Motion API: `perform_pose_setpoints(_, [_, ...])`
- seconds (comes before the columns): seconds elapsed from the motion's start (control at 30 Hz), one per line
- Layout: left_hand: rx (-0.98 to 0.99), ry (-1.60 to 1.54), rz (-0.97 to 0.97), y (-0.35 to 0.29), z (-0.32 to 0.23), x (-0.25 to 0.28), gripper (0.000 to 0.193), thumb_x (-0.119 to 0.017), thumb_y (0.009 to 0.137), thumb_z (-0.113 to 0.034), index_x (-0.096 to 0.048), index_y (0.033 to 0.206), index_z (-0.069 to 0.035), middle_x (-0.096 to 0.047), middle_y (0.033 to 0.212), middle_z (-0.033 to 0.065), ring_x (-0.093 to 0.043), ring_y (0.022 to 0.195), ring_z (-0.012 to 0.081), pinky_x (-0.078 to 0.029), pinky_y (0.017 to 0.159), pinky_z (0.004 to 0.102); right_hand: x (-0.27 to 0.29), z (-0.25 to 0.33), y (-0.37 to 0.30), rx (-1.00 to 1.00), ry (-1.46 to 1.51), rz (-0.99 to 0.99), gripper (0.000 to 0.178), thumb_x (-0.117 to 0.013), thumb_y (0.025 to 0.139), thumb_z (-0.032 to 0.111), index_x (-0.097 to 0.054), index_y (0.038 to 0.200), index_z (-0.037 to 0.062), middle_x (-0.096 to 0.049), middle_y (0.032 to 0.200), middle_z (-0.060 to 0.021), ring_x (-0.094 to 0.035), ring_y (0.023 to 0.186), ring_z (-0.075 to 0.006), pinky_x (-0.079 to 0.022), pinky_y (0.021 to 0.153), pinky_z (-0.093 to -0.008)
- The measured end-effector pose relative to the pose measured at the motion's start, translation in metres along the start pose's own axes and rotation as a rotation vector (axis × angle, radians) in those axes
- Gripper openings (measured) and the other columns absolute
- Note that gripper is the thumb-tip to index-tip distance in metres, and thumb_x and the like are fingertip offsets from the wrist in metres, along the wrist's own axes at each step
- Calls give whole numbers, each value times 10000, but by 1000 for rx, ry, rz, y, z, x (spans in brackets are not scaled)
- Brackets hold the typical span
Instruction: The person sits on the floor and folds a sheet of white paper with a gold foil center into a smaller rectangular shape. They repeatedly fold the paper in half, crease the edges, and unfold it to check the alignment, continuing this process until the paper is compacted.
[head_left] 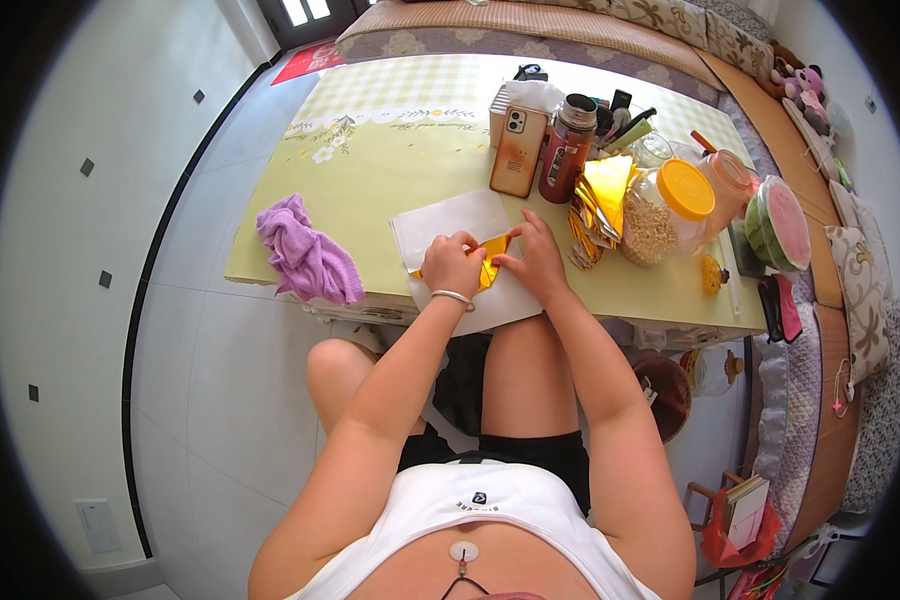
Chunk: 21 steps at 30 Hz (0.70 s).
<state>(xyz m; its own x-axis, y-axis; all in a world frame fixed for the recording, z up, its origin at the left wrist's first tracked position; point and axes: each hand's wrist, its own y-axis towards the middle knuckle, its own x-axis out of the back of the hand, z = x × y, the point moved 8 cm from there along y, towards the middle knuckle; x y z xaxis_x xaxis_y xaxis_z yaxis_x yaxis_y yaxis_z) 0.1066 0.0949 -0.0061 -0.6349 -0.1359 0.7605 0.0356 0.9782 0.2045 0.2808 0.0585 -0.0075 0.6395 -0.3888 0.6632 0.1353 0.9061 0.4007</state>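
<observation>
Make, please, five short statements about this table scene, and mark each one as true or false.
1. The left grip and right grip are at the gold foil. True.
2. The purple cloth lies right of the phone. False: the purple cloth lies left of the phone.
3. A pale bracelet circles the left wrist. True.
4. The watermelon is whole. False: the watermelon is cut.
5. The jar has a yellow lid. True.

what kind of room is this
Most likely a living room in a home: a long couch runs beside the table, with patterned cushions and stuffed toys on it.
</observation>
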Motion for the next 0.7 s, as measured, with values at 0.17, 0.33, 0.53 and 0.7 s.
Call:
perform_pose_setpoints(0.17, [64, 12, 5, 6, 7, -7, 132, -747, 790, -283, -748, 819, -154, -641, 852, 101, -657, 818, 290, -534, 735, 423, -1, 2, 0, 14, -17, 6, 493, -902, 672, 249, -627, 1022, 38, -452, 1491, -209, -446, 1355, -374, -383, 1120, -410])
perform_pose_setpoints(0.33, [108, 11, 18, 8, 10, -11, 90, -716, 795, -251, -735, 798, -163, -641, 868, 86, -651, 867, 294, -529, 749, 440, -1, 5, -2, 44, -53, 10, 536, -882, 698, 269, -660, 1113, 12, -477, 1474, -206, -461, 1341, -371, -394, 1112, -412])
perform_pose_setpoints(0.53, [124, 42, 9, 10, 8, -11, 100, -705, 790, -246, -727, 781, -149, -648, 877, 91, -652, 869, 296, -527, 745, 446, -4, 14, -6, 151, -169, 20, 532, -823, 765, 285, -689, 1187, -11, -535, 1439, -169, -482, 1334, -331, -404, 1107, -399])
perform_pose_setpoints(0.7, [126, 74, -13, 10, 8, -11, 114, -711, 774, -257, -733, 785, -145, -660, 873, 91, -661, 825, 289, -536, 737, 422, -8, 16, -6, 175, -212, 72, 502, -802, 786, 284, -691, 1181, -6, -545, 1438, -149, -483, 1341, -318, -401, 1112, -398])
